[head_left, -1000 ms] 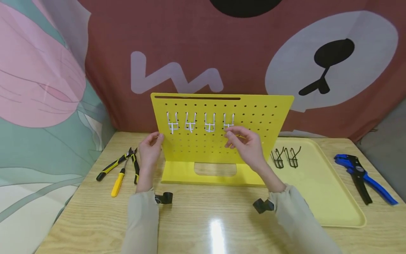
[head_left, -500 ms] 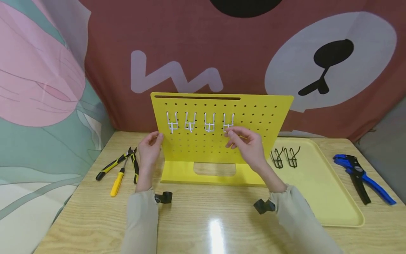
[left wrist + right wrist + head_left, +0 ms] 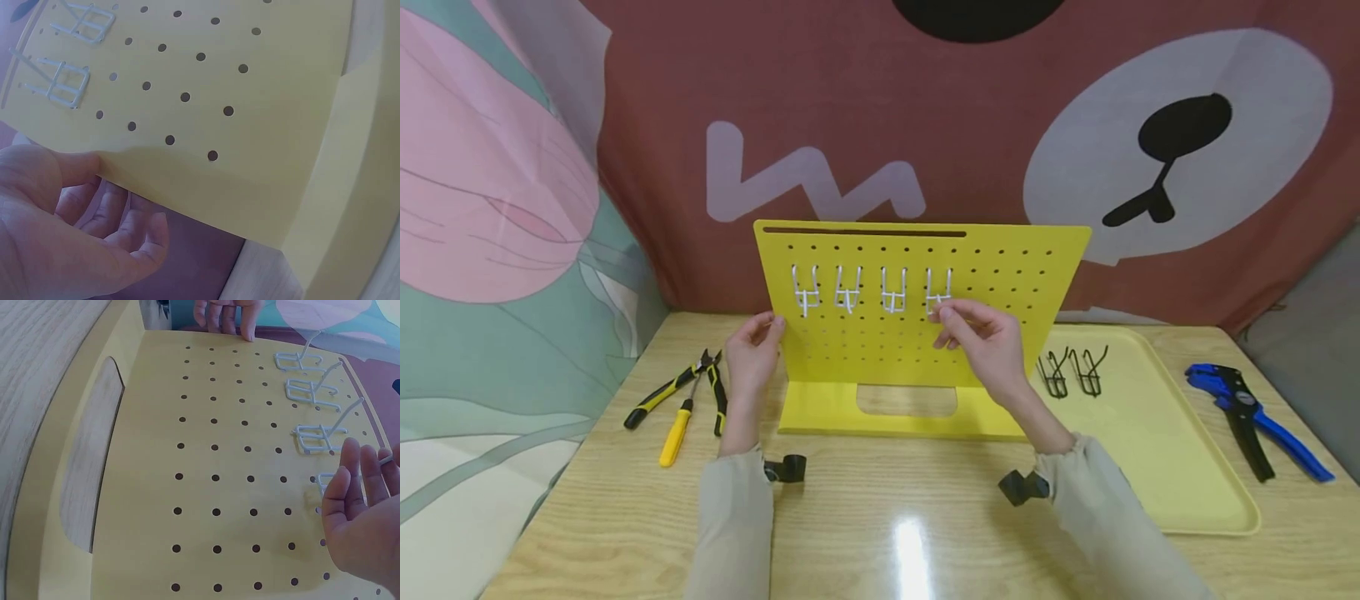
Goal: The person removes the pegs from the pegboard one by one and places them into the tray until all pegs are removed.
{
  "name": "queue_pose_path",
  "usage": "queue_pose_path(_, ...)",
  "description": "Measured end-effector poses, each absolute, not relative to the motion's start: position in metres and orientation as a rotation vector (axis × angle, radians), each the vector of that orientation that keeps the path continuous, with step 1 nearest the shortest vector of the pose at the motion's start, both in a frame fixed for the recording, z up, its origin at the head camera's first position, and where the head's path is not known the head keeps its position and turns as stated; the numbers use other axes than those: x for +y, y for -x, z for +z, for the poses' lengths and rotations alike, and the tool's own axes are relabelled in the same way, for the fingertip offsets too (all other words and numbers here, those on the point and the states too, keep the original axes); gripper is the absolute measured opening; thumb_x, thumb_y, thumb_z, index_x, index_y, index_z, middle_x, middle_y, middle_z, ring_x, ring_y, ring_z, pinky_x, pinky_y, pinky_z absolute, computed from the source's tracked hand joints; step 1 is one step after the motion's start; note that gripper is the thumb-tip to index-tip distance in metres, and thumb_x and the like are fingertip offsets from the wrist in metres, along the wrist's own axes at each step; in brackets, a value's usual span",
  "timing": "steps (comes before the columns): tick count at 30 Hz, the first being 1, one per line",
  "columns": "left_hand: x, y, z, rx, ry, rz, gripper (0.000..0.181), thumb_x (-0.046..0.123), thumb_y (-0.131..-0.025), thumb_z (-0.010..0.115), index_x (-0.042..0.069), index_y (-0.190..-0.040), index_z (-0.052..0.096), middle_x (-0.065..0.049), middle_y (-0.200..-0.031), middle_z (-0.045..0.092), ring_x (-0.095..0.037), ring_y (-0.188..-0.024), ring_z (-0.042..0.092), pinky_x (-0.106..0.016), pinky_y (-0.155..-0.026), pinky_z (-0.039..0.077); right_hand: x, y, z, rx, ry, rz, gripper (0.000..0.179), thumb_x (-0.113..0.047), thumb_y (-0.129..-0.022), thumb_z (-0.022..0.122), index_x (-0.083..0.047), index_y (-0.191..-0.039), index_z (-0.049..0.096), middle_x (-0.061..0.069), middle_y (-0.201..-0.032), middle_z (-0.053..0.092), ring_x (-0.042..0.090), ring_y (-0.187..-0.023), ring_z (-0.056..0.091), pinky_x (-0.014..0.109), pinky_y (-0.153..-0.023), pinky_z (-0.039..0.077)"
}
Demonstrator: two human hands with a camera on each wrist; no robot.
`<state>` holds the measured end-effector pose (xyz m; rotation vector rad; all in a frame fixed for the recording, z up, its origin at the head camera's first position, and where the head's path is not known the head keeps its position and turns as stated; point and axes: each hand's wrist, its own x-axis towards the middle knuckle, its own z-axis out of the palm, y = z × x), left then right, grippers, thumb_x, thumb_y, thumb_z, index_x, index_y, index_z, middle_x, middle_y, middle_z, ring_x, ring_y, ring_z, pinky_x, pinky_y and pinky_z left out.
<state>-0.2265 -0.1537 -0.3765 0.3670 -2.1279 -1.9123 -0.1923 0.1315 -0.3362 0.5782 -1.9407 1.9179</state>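
Observation:
A yellow pegboard (image 3: 827,371) stands upright on its own base. Several white wire hooks hang in a row across its upper part, one of them the hook (image 3: 892,294) near the middle. My right hand (image 3: 988,346) pinches the front of the rightmost white hook (image 3: 938,297), whose frame lies against the board. In the right wrist view that hook's prong (image 3: 386,460) pokes out between the fingers. On the other side, my left hand (image 3: 752,354) grips the board's left edge. The left wrist view has the thumb (image 3: 81,167) on the front face and the other fingers behind the edge.
A pale yellow tray (image 3: 1172,450) at right bears two black wire hooks (image 3: 1088,375). Farther right lies a blue-and-black wire stripper (image 3: 1240,402). Left of the board are yellow-and-black pliers (image 3: 662,398) and a yellow screwdriver (image 3: 676,433). A printed cloth (image 3: 970,125) hangs behind.

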Motion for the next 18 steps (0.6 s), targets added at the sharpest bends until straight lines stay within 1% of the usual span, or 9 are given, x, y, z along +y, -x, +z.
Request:
queue_pose_path(7, -0.1522, 0.2264, -0.3756, -2.124, -0.365, -1.927, 0.030, 0.019, -0.096, 0.060, 0.000, -0.120, 0.062, -0.016, -0.118, 0.061, -0.013, -0.093, 0.054, -0.015, -0.065, 0.043, 0.1344, 0.1913, -0.3424, -1.930, -0.627, 1.894, 0.017, 0.002, -0.091, 0.061, 0.016, -0.100, 0.066, -0.002, -0.088, 0.073, 0.015, -0.064, 0.066, 0.027, -0.058, 0.053)
queue_pose_path(12, -0.1523, 0.2256, -0.3736, -2.122, -0.369, -1.927, 0.031, 0.019, -0.096, 0.060, 0.000, -0.121, 0.062, -0.016, -0.118, 0.060, -0.014, -0.096, 0.054, -0.016, -0.067, 0.044, 0.1349, 0.1900, -0.3399, -1.903, -0.656, 1.898, 0.016, 0.002, -0.092, 0.060, 0.016, -0.099, 0.066, -0.001, -0.087, 0.073, 0.017, -0.065, 0.067, 0.027, -0.058, 0.053)
queue_pose_path(15, -0.1527, 0.2247, -0.3736, -2.121, -0.373, -1.932, 0.031, 0.019, -0.096, 0.059, 0.001, -0.122, 0.062, -0.016, -0.119, 0.060, -0.016, -0.098, 0.054, -0.018, -0.070, 0.045, 0.1358, 0.1882, -0.3370, -1.892, -0.649, 1.925, 0.018, 0.001, -0.093, 0.059, 0.017, -0.099, 0.065, 0.000, -0.087, 0.073, 0.017, -0.066, 0.067, 0.027, -0.059, 0.053)
queue_pose_path(18, -0.1529, 0.2241, -0.3739, -2.117, -0.372, -1.934, 0.031, 0.018, -0.096, 0.060, 0.001, -0.121, 0.062, -0.016, -0.118, 0.061, -0.014, -0.097, 0.054, -0.020, -0.072, 0.045, 0.1377, 0.1857, -0.3350, -1.891, -0.642, 1.957, 0.021, -0.001, -0.094, 0.059, 0.018, -0.100, 0.064, 0.001, -0.087, 0.073, 0.017, -0.067, 0.067, 0.027, -0.060, 0.053)
